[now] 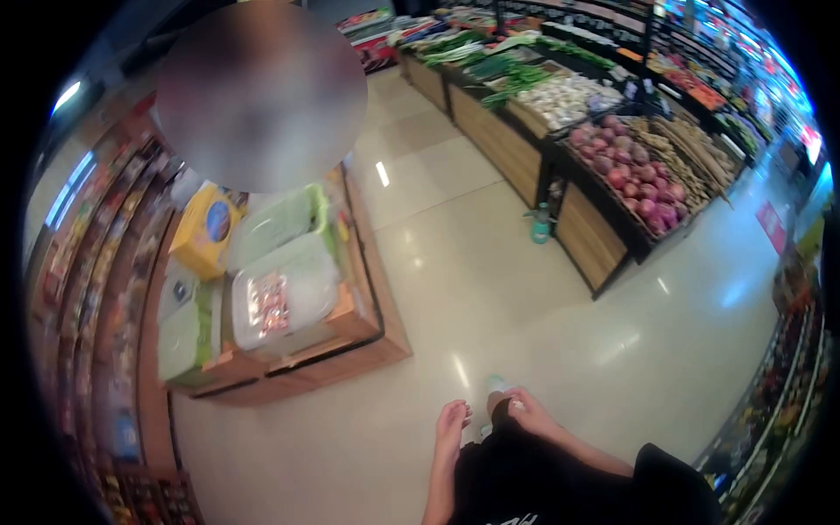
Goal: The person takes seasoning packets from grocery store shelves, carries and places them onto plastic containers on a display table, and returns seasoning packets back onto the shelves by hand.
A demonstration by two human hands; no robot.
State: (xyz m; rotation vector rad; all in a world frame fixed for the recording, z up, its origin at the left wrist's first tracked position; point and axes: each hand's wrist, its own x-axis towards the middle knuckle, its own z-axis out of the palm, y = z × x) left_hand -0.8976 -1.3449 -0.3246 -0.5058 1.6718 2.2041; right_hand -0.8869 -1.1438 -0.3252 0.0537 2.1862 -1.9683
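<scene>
My left hand is low in front of my body, its fingers curled in, with nothing visible in them. To its right, my right hand is also closed, and a small pale spot shows at its fingers, too small to make out. The two hands are apart, above the tiled floor and beside my black clothing. A shoe shows between them.
At left, a wooden display stand holds lidded plastic tubs and a yellow box. Onions and other vegetables fill stands at right. A green bottle stands on the floor. Shelves line the left; a blurred shape is behind the tubs.
</scene>
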